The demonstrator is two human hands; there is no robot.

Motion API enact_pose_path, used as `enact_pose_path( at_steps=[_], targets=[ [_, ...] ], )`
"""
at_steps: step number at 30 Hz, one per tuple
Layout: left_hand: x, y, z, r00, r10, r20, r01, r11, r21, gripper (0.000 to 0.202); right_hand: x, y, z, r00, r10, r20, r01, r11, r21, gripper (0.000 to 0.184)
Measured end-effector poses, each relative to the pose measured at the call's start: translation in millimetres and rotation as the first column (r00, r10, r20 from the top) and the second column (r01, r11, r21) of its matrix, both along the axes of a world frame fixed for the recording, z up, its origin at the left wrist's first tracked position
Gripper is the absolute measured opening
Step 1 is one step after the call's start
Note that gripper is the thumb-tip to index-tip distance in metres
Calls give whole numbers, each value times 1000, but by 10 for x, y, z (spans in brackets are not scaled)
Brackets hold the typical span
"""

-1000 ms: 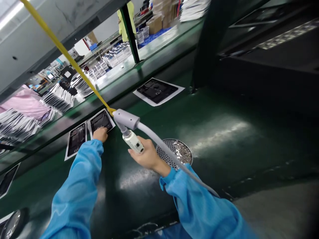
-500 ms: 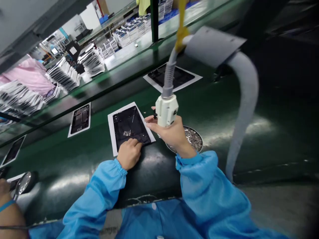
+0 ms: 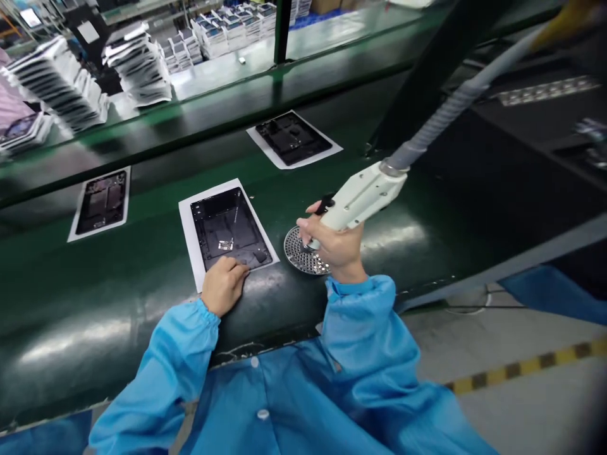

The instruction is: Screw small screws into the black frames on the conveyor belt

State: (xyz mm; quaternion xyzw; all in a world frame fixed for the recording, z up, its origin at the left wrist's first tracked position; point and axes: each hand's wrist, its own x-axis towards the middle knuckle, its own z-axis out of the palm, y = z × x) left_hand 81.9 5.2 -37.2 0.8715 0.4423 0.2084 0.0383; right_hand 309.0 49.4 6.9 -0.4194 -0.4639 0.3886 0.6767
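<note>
My right hand [image 3: 339, 249] is wrapped round a white power screwdriver [image 3: 365, 196] with a grey ribbed hose at its rear. Its lower end points down at a round perforated dish [image 3: 298, 259] of small metal screws, partly hidden by the hand. My left hand [image 3: 222, 284], fingers curled, grips the near edge of a black tablet housing [image 3: 232, 224] lying on a white sheet [image 3: 192, 246]. A small silver metal plate [image 3: 226, 244] sits inside this housing, just beyond the fingers.
More dark tablet housings lie on white sheets, one at the left [image 3: 102, 202] and one farther back [image 3: 294, 139], on the green conveyor belt [image 3: 156, 272]. Paper-interleaved stacks [image 3: 137, 66] stand on the shelf behind. A dark post [image 3: 422, 76] rises at the right.
The screwdriver has tipped from upright to slanting, its lower end now over the screw dish. My left hand stays at the tablet housing's near edge. The view has shifted right.
</note>
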Motion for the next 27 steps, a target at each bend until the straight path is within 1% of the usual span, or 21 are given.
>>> enact_pose_path(
  at_steps=[2, 5, 9, 17, 21, 27],
  targets=[
    [46, 14, -23, 1000, 17, 8, -17, 1000, 18, 24, -12, -23, -24, 999, -19, 29, 20, 1000, -20, 19],
    [85, 3, -29, 999, 36, 6, -36, 999, 21, 26, -27, -40, -28, 997, -15, 71, 18, 999, -42, 21],
    [56, -30, -14, 1000, -9, -2, 9, 1000, 3, 25, -29, -48, -17, 993, -18, 121, 27, 997, -70, 26],
    [57, -27, -44, 999, -40, -2, 40, 999, 33, 26, -132, -54, 22, 995, 14, 99, -3, 994, -105, 25],
    [61, -38, -48, 998, -64, 6, 64, 997, 50, 26, -160, -42, 14, 995, 25, 96, -16, 996, -87, 23],
    [65, -27, -55, 999, -22, 29, 22, 1000, 18, 26, -155, -23, -7, 991, 34, 132, -18, 992, -121, 21]
  ],
)
